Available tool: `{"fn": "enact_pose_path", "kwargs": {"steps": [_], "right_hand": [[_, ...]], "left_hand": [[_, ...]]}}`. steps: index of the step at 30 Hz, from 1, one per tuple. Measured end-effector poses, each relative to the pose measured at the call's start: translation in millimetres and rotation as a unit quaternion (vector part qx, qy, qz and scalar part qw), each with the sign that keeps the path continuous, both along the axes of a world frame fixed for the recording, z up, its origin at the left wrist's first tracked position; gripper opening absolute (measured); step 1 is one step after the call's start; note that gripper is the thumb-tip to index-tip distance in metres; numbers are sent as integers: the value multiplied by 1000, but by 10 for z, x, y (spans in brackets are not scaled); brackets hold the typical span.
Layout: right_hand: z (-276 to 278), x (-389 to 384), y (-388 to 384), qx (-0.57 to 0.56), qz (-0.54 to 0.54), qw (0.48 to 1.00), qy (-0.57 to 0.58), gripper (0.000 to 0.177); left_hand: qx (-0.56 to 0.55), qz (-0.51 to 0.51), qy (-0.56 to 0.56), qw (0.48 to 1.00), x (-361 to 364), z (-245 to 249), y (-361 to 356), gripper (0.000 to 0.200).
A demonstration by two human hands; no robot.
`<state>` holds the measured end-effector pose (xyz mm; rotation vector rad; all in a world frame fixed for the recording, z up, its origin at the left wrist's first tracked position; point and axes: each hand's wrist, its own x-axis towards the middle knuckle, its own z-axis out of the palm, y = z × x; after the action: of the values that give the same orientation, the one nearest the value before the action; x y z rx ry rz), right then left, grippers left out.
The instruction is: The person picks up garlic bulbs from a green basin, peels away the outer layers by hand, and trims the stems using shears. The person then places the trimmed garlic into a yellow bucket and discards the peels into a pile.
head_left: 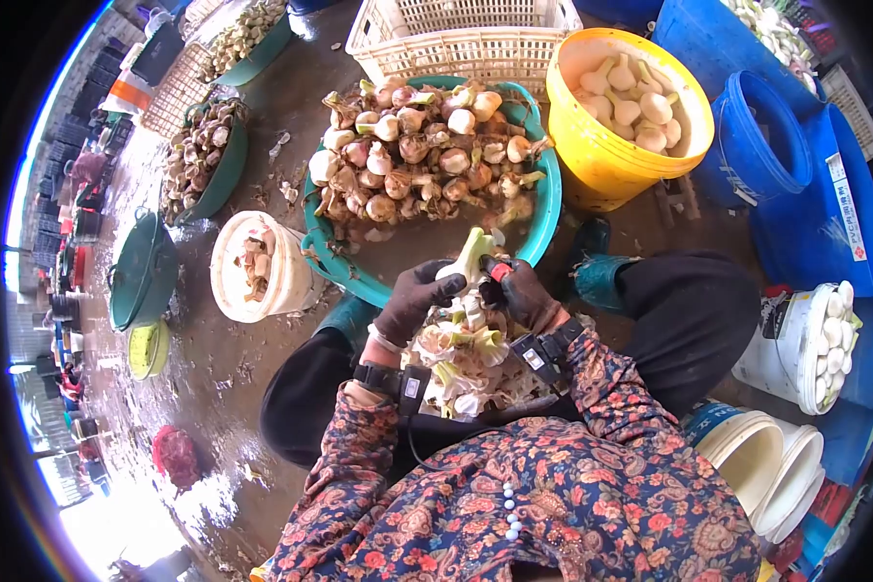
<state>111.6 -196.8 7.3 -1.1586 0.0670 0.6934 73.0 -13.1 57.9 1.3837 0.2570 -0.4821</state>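
In dark gloves, both my hands work over my lap. My left hand (419,303) is closed around a pale garlic bulb (472,254) with a greenish stem, held upright. Close against it on the right, my right hand (526,295) is closed on a small red-handled tool (500,273); its working end is hidden. Below the hands lies a heap of garlic peelings and cut stems (461,364). Just beyond them stands a green tub (551,209) heaped with unpeeled, brownish garlic bulbs (412,147).
A yellow bucket (592,175) of peeled garlic stands at the far right of the tub, a white bucket (306,276) with scraps at its left. Behind is a cream plastic crate (456,48). Blue containers (776,209) and a full white bucket (776,354) line the right.
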Motion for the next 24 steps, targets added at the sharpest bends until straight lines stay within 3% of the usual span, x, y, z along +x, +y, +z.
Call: {"fn": "enact_pose_path", "kwargs": {"steps": [2, 3, 6, 7, 8, 9, 10, 12, 13, 14, 15, 16, 18, 20, 21, 22, 23, 24], "right_hand": [[257, -52, 20, -42, 13, 997, 65, 40], [167, -43, 65, -72, 26, 986, 148, 50], [227, -112, 63, 22, 53, 973, 222, 56], [124, -46, 33, 9, 58, 977, 206, 46], [22, -11, 41, 9, 58, 977, 207, 46], [-80, 16, 56, 32, 38, 985, 165, 39], [-30, 31, 80, 55, 17, 991, 123, 33], [85, 17, 43, 28, 37, 991, 125, 24], [102, 8, 51, -3, 50, 996, 75, 26], [111, 6, 55, -34, 62, 997, 24, 28], [109, 74, 6, -97, 138, 985, -28, 33], [155, 74, -15, -97, 136, 986, -26, 33], [254, 61, -57, 42, 163, 980, -104, 41], [245, 53, -13, 53, 164, 979, -106, 43], [231, 40, 21, 64, 164, 979, -106, 47], [206, 32, 45, 74, 164, 978, -107, 50], [151, 8, 80, -66, 152, 947, -276, 59], [102, -47, 64, -66, 154, 946, -276, 59]], "left_hand": [[-78, 70, -1, 994, -63, -51, -94, 45], [-91, 94, -56, 990, -83, -90, -185, 47], [2, 72, -110, 991, -68, -184, -233, 54], [2, 74, -109, 991, -66, -169, -234, 54], [209, 117, -230, 943, -55, -126, -225, 53], [405, 151, -336, 837, -43, -88, -209, 52], [406, 150, -335, 837, -38, -68, -168, 52], [441, -24, -316, 840, -54, -43, -67, 44], [310, -20, -200, 929, -53, -110, -52, 37], [310, -20, -199, 929, -61, -172, -40, 37], [243, 20, -131, 961, -68, -233, -27, 32], [173, 58, -61, 981, -65, -228, -35, 27], [-27, 113, 32, 993, -79, -195, 32, 29], [-202, 134, 54, 969, -128, -229, 100, 33], [-201, 136, 54, 969, -184, -402, 175, 33], [62, 72, -143, 985, -244, -687, 264, 33], [318, 2, -322, 891, -260, -727, 273, 33], [319, 3, -322, 891, -299, -764, 291, 33]]}}
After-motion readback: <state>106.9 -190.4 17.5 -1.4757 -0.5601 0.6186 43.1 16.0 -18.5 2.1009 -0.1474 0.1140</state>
